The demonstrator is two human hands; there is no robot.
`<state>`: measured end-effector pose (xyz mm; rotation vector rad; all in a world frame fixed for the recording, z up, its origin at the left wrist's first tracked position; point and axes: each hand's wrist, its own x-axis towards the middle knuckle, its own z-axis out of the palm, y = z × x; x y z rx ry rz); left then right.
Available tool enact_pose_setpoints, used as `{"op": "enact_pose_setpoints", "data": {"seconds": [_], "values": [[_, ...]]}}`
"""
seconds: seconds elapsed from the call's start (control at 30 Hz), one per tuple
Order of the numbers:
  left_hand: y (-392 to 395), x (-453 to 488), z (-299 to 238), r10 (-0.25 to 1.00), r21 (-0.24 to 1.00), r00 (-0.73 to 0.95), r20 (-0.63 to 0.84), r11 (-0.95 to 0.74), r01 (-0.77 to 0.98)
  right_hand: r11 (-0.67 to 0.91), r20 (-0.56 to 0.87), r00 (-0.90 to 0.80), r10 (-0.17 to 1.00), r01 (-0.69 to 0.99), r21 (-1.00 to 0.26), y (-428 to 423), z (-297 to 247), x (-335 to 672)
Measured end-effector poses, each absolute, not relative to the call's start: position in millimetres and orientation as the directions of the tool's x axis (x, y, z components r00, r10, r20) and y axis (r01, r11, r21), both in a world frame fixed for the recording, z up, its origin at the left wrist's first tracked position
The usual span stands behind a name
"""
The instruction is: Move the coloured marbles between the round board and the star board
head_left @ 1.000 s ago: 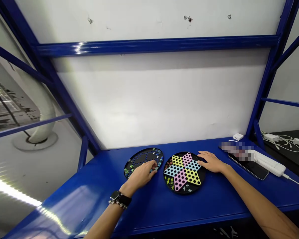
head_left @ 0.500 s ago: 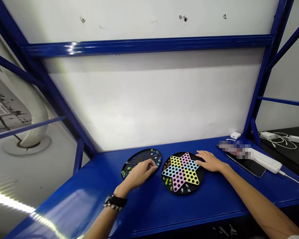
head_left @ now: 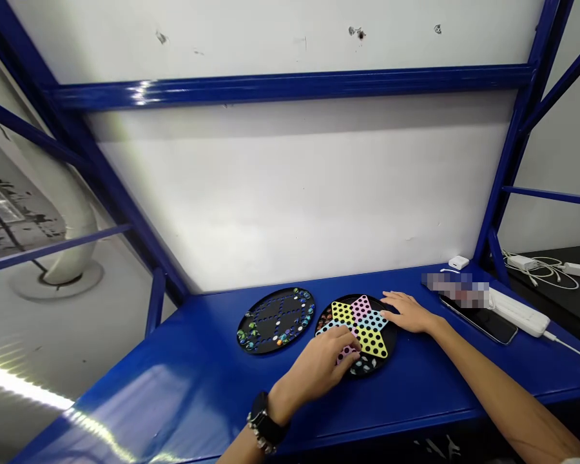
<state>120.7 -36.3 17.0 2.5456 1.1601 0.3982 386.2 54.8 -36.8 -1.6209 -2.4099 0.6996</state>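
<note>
Left fingers (head_left: 346,338) moved — now over star board (head_left: 362,322).

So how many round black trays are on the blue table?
2: one tray at left, holding marbles; another tray beside it, bearing the pastel star, partly covered by the left hand and right hand. No others show.
</note>
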Motion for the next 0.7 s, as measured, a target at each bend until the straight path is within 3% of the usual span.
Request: {"op": "enact_pose_setpoints", "data": {"seconds": [0.13,0.27,0.33,0.53,0.7], "values": [[-26,72,19,0.851,0.396,0.492,0.185,-0.522,0.755,0.302,-0.140,-0.406,0.903,0.832,-0.466,53,-33,386],[-4,-5,3,0.935,0.392,0.186,0.302,-0.300,0.870,0.305,-0.136,-0.409,0.903,0.829,-0.469,53,-34,386],[4,-39,-9,0.953,0.389,0.084,0.291,-0.198,0.900,0.306,-0.130,-0.406,0.905,0.830,-0.466,54,-35,386],[7,-68,-35,0.970,0.421,0.071,0.234,-0.167,0.891,0.306,-0.119,-0.401,0.908,0.830,-0.467,56,-41,386],[23,-41,-22,0.959,0.354,0.151,0.239,-0.231,0.906,0.306,-0.112,-0.400,0.910,0.828,-0.470,56,-42,387]]}}
